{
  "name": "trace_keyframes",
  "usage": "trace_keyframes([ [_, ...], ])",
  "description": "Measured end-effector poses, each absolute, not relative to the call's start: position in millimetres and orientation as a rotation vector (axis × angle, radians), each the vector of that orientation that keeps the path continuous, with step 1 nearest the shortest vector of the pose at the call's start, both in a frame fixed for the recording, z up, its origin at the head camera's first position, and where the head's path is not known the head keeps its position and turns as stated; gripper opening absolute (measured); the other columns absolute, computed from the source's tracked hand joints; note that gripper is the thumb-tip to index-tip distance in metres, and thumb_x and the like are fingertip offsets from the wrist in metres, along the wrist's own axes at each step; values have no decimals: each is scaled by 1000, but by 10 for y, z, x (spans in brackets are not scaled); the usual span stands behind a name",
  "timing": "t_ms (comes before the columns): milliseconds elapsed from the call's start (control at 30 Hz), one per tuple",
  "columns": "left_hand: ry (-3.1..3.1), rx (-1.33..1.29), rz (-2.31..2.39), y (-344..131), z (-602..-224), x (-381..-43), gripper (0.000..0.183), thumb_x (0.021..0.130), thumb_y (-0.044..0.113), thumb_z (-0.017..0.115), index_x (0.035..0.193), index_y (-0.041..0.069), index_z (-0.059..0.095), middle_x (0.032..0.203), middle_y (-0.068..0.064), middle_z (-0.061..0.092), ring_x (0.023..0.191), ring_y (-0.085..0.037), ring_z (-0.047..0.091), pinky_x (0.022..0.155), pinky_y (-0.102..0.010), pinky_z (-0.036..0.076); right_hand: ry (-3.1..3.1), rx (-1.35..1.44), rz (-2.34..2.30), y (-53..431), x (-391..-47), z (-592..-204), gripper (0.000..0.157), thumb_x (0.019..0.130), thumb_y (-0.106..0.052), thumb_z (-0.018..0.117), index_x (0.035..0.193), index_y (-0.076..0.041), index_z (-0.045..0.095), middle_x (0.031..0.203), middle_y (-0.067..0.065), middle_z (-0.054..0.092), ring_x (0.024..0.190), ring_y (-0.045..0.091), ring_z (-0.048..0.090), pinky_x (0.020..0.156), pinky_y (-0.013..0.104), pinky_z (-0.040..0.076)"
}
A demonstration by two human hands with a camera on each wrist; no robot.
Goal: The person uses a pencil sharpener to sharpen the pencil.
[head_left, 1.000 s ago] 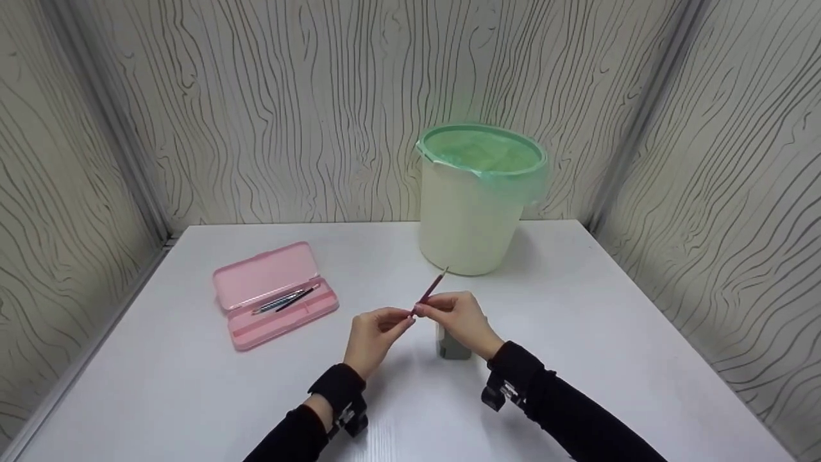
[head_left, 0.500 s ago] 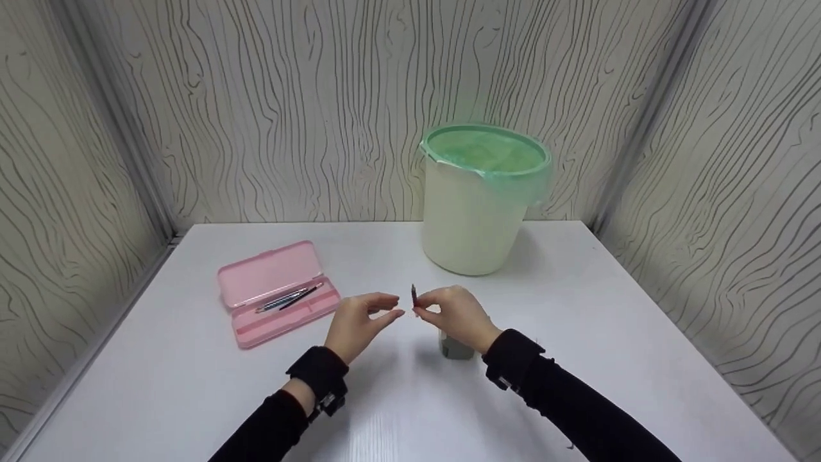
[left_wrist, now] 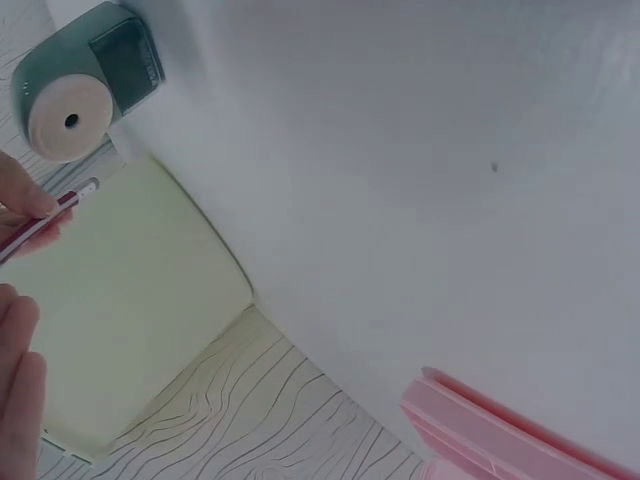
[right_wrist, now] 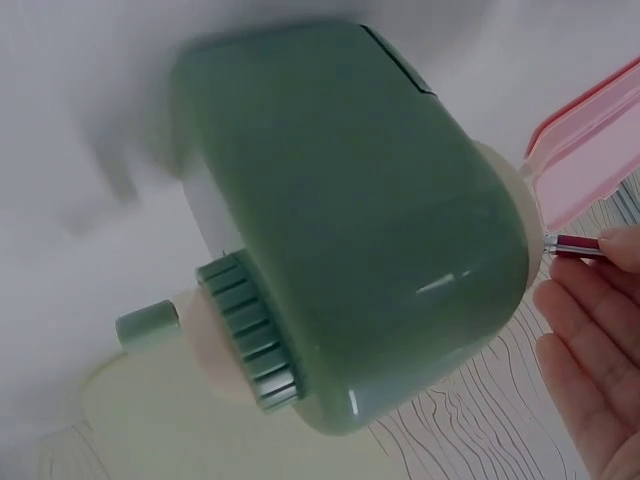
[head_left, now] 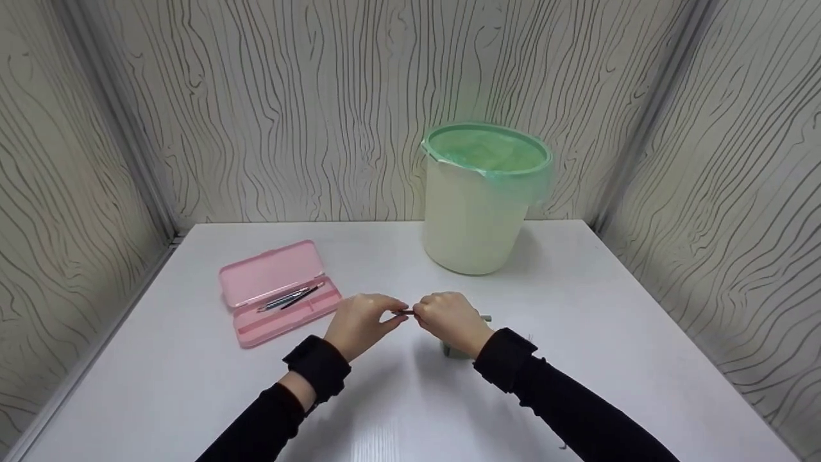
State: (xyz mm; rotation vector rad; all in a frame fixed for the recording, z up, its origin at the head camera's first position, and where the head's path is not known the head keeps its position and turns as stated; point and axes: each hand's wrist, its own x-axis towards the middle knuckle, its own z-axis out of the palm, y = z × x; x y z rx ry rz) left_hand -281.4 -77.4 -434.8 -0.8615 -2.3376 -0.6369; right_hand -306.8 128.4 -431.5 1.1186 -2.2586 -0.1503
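Note:
In the head view a short maroon pencil (head_left: 408, 312) lies level between the fingertips of both hands. My left hand (head_left: 360, 324) pinches its left end between thumb and index finger. The curled fingers of my right hand (head_left: 452, 321) grip the other end. Below and partly behind the right hand stands a green crank pencil sharpener (right_wrist: 350, 200), mostly hidden from above. Its cream face with a round hole (left_wrist: 71, 121) shows in the left wrist view. One pale, metallic-looking pencil end appears in both wrist views; fingers cover much of the shaft.
An open pink pencil case (head_left: 269, 276) lies at the left with several pens or pencils in it. At the back right stands a tall cream bin (head_left: 471, 224) with a green liner (head_left: 494, 154) over its rim. Patterned panels (head_left: 308, 109) border the white table (head_left: 167, 385).
The pencil has turned from pointing up and away to lying level. My left hand let go of it, drew left, and now touches its end again. My right hand has rolled over.

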Motion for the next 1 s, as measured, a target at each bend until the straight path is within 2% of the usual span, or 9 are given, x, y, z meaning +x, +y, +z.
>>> trace_keyframes([
  [133, -2309, -871, -622, -799, -4370, -2813, 10, 86, 14, 82, 96, 16, 83, 90, 3, 82, 82, -10, 77, 71, -27, 60, -2238, 1112, -167, 1257, -3083, -4316, 8, 86, -16, 79, 79, -15, 75, 70, -4, 72, 61, 11, 67, 55, 24, 52],
  [267, -2279, -843, -741, -834, -4405, -2812, 11, 86, 10, 82, 96, 15, 83, 90, 1, 82, 82, -11, 78, 72, -27, 61, -2230, 1109, -63, 1248, -3094, -4332, 8, 87, -14, 78, 81, -14, 74, 71, -4, 72, 62, 11, 67, 57, 25, 52],
  [400, -2250, -757, -899, -882, -4463, -2797, 11, 86, 9, 82, 97, 12, 83, 91, -1, 82, 84, -13, 78, 76, -29, 62, -2206, 1108, 65, 1258, -3103, -4367, 5, 86, -12, 80, 87, -13, 75, 81, -3, 77, 72, 11, 73, 64, 24, 57],
  [567, -2206, -662, -1106, -954, -4527, -2757, 12, 86, 7, 81, 98, 9, 82, 92, -4, 82, 86, -15, 79, 78, -32, 63, -2152, 1099, 160, 1275, -3111, -4425, 13, 84, -13, 84, 95, -13, 77, 90, -2, 81, 83, 11, 76, 71, 24, 60],
  [767, -2213, -602, -1236, -1057, -4583, -2690, 13, 87, 7, 80, 99, 8, 82, 92, -4, 82, 85, -14, 78, 81, -34, 63, -2093, 1131, 179, 1251, -3136, -4473, 14, 83, -12, 84, 97, -13, 80, 89, -2, 80, 82, 10, 76, 72, 23, 60],
  [1000, -2350, -549, -1142, -1254, -4633, -2581, 17, 86, 10, 82, 102, 10, 81, 95, -3, 82, 89, -14, 78, 83, -38, 63, -2080, 1207, 62, 1129, -3202, -4499, 14, 82, -11, 84, 95, -15, 78, 88, -4, 79, 81, 9, 75, 71, 21, 60],
])
